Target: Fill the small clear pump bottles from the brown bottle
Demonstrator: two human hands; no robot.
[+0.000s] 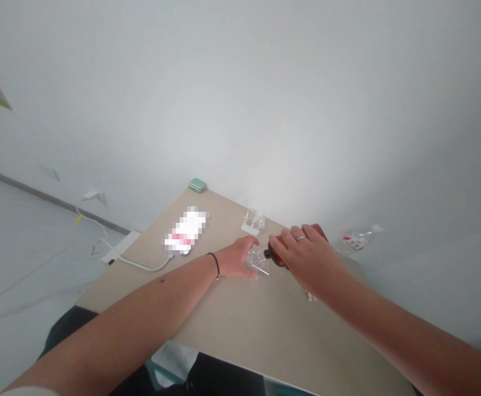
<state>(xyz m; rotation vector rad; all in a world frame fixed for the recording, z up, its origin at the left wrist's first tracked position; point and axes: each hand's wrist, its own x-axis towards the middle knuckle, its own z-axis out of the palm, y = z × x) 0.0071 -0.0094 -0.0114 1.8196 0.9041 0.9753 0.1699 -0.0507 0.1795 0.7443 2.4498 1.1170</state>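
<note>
L to R: white cable [133, 265] running to pixelated phone [186, 231] on beige table [240, 313], green case [197, 185] at far edge. L hand [236, 258] w/ fingers gripping clear cup [258, 264], 2nd clear cup [253, 221] behind. R hand [310, 254] w/ fingers clenched round tilted red-brown bottle [279, 258], dark neck just beside cup; clear plastic bottle [358, 240] lying far R.

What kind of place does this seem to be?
It looks like a plain indoor room, perhaps an office: a beige table stands against a bare white wall, and a white cable runs to a power strip on the floor.
</note>
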